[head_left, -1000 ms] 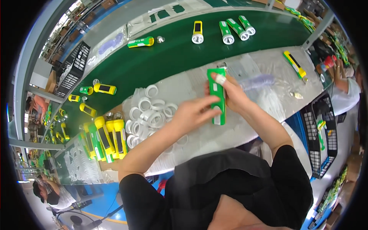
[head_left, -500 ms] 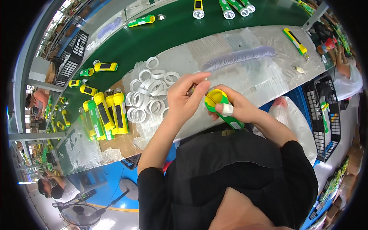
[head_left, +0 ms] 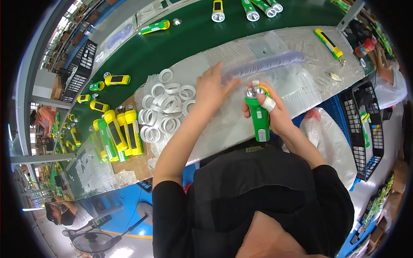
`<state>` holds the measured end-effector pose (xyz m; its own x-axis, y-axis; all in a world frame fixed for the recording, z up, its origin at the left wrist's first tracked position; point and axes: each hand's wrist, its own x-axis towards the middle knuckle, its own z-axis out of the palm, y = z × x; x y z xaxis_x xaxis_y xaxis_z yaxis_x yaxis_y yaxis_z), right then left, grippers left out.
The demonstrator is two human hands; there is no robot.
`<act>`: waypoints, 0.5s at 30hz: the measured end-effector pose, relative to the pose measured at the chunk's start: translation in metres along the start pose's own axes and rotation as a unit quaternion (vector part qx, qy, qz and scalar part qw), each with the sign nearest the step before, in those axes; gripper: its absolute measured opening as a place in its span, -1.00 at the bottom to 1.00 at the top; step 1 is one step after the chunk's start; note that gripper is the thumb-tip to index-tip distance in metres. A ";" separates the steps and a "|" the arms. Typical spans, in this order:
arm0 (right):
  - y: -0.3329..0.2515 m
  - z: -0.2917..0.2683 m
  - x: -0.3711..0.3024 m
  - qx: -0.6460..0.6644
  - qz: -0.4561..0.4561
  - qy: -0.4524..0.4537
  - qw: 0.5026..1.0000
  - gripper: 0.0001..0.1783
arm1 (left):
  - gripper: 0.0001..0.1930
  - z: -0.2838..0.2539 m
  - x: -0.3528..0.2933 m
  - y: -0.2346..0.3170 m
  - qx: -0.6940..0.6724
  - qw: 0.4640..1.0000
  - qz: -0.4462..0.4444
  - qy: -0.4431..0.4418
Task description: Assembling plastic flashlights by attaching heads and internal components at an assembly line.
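Observation:
My right hand [head_left: 277, 112] grips a green flashlight [head_left: 260, 124] with yellow at its head. The body hangs downward, and a shiny reflector [head_left: 254, 92] sits at its upper end beside the thumb. White tape wraps the thumb and a fingertip. To the left, my left hand [head_left: 211, 92] is open over the table, fingers spread, with nothing seen in it. Its fingertips are close to the left end of a long row of clear round lenses [head_left: 266, 64]. A heap of white rings [head_left: 162, 102] lies just left of that hand.
Yellow and green flashlights [head_left: 122, 133] lie bunched at the left. Beyond runs a green belt [head_left: 189, 41] carrying more flashlights. One yellow flashlight [head_left: 328, 44] lies at the far right. Black crates [head_left: 365, 129] and a white plastic bag [head_left: 329, 137] stand right of the table.
My left hand has left the flashlight's head and moved up toward the lenses, its fingers spreading. The flashlight has turned more upright in my right hand, and the reflector now sits in its formerly hollow head.

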<state>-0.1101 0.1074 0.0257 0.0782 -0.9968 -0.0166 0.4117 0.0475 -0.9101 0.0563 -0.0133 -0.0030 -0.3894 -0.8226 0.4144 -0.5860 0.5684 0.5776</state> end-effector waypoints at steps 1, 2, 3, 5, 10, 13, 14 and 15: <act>-0.002 -0.003 0.000 0.000 -0.001 0.001 1.000 -0.44 | -0.38 0.006 0.001 -0.005 0.062 0.998 0.012 -0.031; -0.004 -0.007 -0.001 -0.006 0.006 -0.008 1.000 -0.44 | -0.35 0.010 0.002 -0.010 0.124 0.990 0.024 -0.062; -0.005 -0.009 -0.001 -0.012 0.013 -0.019 1.000 -0.44 | -0.35 0.013 0.003 -0.016 0.125 0.990 0.024 -0.062; -0.005 -0.010 -0.002 -0.012 0.015 -0.020 1.000 -0.44 | -0.39 0.014 0.003 -0.019 0.081 0.994 0.033 -0.062; -0.004 -0.008 0.000 -0.009 0.017 -0.039 0.999 -0.42 | -0.48 -0.020 -0.005 0.011 -0.115 0.993 0.026 -0.024; -0.006 0.002 0.000 -0.009 0.026 -0.050 0.998 -0.39 | -0.55 -0.041 -0.023 0.048 -0.194 0.976 0.094 -0.026; -0.005 0.006 0.000 -0.017 0.024 -0.068 0.997 -0.37 | -0.58 -0.045 -0.030 0.054 -0.183 0.970 0.155 -0.027; -0.004 0.008 0.000 -0.025 0.021 -0.084 0.996 -0.36 | -0.58 -0.046 -0.036 0.054 -0.182 0.971 0.153 -0.027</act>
<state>-0.1044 0.1079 0.0331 0.2477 -0.9688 0.0103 0.3593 0.0820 -0.9296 0.0718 0.0475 0.0458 -0.5483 -0.6088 0.5733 -0.1504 0.7461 0.6486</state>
